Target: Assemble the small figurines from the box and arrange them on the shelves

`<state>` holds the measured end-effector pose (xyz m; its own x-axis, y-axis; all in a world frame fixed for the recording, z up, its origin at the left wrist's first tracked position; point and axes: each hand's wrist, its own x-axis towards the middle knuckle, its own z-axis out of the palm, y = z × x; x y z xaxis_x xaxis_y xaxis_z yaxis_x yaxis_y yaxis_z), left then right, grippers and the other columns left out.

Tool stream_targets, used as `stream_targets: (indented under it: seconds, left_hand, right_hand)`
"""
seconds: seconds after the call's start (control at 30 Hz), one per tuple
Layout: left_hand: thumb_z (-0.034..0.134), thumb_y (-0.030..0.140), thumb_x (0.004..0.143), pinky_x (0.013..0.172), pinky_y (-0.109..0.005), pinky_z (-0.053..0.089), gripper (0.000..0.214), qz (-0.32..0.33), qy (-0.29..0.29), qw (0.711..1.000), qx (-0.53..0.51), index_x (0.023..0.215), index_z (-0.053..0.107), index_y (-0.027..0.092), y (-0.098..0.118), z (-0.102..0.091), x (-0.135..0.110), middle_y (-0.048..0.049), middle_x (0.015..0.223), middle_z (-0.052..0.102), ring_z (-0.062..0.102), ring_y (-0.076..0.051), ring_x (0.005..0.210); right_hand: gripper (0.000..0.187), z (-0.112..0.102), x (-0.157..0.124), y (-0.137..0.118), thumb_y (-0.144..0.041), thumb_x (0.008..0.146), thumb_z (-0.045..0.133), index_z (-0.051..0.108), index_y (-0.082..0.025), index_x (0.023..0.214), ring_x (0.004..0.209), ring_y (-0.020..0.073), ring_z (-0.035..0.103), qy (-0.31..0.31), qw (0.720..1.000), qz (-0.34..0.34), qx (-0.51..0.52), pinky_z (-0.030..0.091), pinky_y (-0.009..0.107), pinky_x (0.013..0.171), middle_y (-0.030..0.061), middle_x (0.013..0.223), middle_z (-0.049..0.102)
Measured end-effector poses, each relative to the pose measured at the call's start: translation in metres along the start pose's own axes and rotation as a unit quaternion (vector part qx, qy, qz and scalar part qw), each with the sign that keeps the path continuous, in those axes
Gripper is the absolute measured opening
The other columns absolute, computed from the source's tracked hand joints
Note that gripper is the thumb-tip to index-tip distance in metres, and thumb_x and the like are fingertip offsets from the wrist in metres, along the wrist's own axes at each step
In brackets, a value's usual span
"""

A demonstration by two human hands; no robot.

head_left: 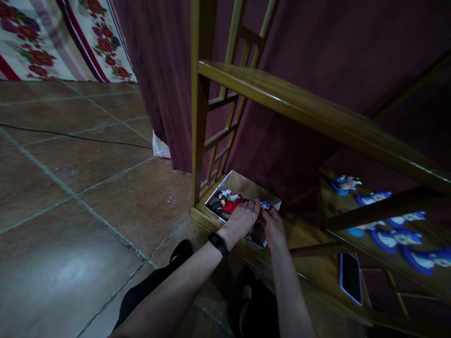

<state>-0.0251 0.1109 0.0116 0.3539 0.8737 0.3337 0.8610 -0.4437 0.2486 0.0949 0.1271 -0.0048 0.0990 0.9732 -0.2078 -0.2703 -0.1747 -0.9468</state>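
Blue-topped figurine (265, 205) | by right corner of open box (251, 187), lower shelf (306, 237) | left hand (242, 217) and right hand (275, 227) meet beside it; closure hidden, cannot tell | judged light, stiff, smooth, possibly slippery; small parts fragile; best gripped by body sides

The left hand (245, 215), back upward, is beside the right hand (274, 226).

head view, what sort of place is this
Probably a room in a home or a small shop: wooden shelves, small blue figurines set out in rows, and a tiled floor.
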Motion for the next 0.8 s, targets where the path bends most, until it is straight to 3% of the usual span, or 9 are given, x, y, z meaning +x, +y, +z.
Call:
stream_targets:
  seconds: [0.4,0.8]
  left_hand:
    - [0.04,0.011,0.082,0.076,-0.031,0.044,0.044,-0.02,-0.029,0.999,-0.007,0.126,0.036,0.006,0.0011,-0.0037,0.0008,-0.0171,0.102,0.059,0.058,-0.022,0.092]
    - [0.042,0.008,0.08,0.081,-0.034,0.042,0.049,-0.02,-0.019,1.0,-0.009,0.128,0.036,0.006,0.0019,0.006,-0.0001,-0.0192,0.108,0.057,0.057,-0.024,0.096]
  right_hand:
    - [0.036,-0.0049,0.0049,0.008,-0.038,0.061,0.067,0.064,-0.022,0.093,0.08,0.0175,0.062,-0.006,0.999,-0.013,-0.043,0.05,0.029,0.068,0.0003,0.092,0.067]
    - [0.036,-0.0013,0.0015,0.005,-0.032,0.06,0.067,0.062,-0.022,0.095,0.081,0.0172,0.062,-0.004,0.999,-0.011,-0.042,0.05,0.029,0.07,0.0002,0.093,0.068]
